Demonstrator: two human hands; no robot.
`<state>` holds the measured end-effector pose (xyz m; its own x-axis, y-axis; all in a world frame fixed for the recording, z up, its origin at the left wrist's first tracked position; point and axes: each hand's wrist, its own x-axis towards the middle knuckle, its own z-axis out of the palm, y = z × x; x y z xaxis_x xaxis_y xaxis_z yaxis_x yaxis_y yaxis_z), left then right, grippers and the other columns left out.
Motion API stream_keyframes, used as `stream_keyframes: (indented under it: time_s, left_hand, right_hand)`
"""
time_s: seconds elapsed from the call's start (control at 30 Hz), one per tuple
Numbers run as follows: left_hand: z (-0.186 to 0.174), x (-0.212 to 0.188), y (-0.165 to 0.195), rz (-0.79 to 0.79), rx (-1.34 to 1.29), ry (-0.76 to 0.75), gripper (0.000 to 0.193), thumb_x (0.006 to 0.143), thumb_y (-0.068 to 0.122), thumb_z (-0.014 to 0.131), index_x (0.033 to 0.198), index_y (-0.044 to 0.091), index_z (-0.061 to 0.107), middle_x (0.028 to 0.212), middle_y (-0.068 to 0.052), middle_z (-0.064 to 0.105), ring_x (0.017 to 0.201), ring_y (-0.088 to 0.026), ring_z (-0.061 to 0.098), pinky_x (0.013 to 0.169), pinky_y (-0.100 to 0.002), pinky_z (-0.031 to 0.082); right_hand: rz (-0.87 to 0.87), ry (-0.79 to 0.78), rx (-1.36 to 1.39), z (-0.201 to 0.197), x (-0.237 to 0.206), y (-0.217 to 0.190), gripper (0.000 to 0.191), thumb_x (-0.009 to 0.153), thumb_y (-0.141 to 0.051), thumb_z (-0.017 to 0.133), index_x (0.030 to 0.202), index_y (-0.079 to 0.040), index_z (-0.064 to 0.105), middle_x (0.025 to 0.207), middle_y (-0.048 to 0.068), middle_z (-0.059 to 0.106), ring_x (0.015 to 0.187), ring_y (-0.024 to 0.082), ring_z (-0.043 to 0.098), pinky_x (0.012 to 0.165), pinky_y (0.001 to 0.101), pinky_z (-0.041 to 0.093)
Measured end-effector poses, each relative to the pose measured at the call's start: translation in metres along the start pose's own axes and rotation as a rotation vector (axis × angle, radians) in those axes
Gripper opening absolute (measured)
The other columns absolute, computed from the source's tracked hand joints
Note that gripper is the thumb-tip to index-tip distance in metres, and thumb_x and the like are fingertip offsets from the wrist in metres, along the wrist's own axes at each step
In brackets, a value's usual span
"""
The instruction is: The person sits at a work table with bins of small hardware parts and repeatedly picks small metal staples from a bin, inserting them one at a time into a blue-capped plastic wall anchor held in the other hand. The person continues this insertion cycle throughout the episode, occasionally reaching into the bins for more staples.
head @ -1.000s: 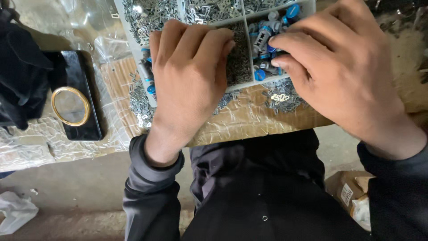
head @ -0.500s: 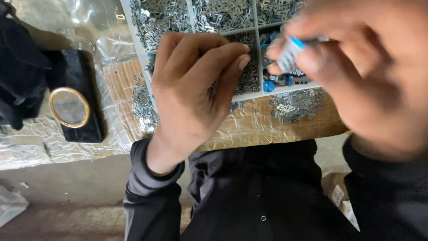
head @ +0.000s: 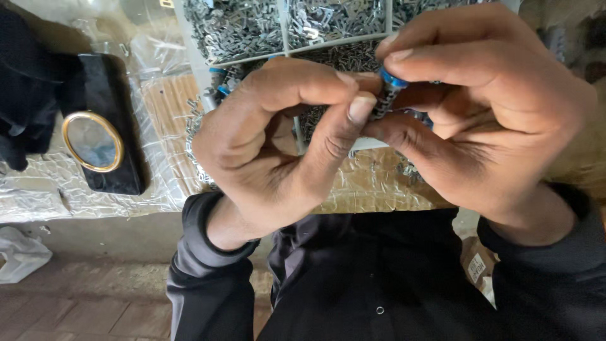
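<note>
Both hands pinch one blue-capped metal piece together, left hand at 9 o'clock, right hand at 3; divided tray at 12 looks full, so plenty left.

Small part – blue cap on top, dark ribbed metal body below, standing roughly upright. Pinched between fingertips of both hands, raised above the divided tray – most of its body hidden by fingers.

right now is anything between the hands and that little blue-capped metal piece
Nothing visible. The left hand and right hand both pinch the blue-capped metal piece directly with their fingertips, raised in front of the tray of metal parts.
</note>
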<state>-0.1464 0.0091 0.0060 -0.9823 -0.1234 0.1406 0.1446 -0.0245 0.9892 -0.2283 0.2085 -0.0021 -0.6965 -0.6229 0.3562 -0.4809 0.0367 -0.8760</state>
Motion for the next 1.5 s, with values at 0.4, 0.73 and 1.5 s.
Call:
stream_keyframes:
  time_s: [0.4, 0.73, 1.5]
  left_hand:
    - [0.002, -0.002, -0.004, -0.013, 0.016, -0.009, 0.014, 0.108, -0.004, 0.071, 0.118, -0.004, 0.061, 0.106, -0.016, 0.072, 0.094, -0.014, 0.076, 0.078, -0.023, 0.067]
    - [0.007, -0.003, -0.007, 0.092, 0.104, 0.017, 0.014, 0.108, -0.003, 0.075, 0.115, -0.003, 0.063, 0.102, -0.015, 0.074, 0.09, -0.013, 0.078, 0.07, -0.02, 0.06]
    - [0.006, 0.001, -0.006, 0.113, 0.141, 0.009, 0.025, 0.1, -0.008, 0.077, 0.113, -0.006, 0.056, 0.104, -0.02, 0.071, 0.095, -0.02, 0.078, 0.079, -0.025, 0.065]
  right_hand:
    - [-0.045, 0.007, 0.087, 0.0, -0.007, 0.009, 0.031, 0.086, 0.016, 0.075, 0.109, 0.015, 0.055, 0.116, 0.031, 0.057, 0.093, 0.026, 0.074, 0.083, 0.03, 0.068]
    - [-0.081, -0.014, 0.081, -0.001, -0.004, 0.011, 0.036, 0.083, 0.016, 0.075, 0.111, 0.014, 0.054, 0.117, 0.03, 0.055, 0.092, 0.024, 0.072, 0.081, 0.0298, 0.067]
    - [-0.109, -0.043, -0.035, -0.009, -0.015, 0.016, 0.033, 0.094, 0.011, 0.079, 0.123, 0.007, 0.062, 0.124, 0.026, 0.063, 0.081, 0.009, 0.069, 0.067, 0.018, 0.057]
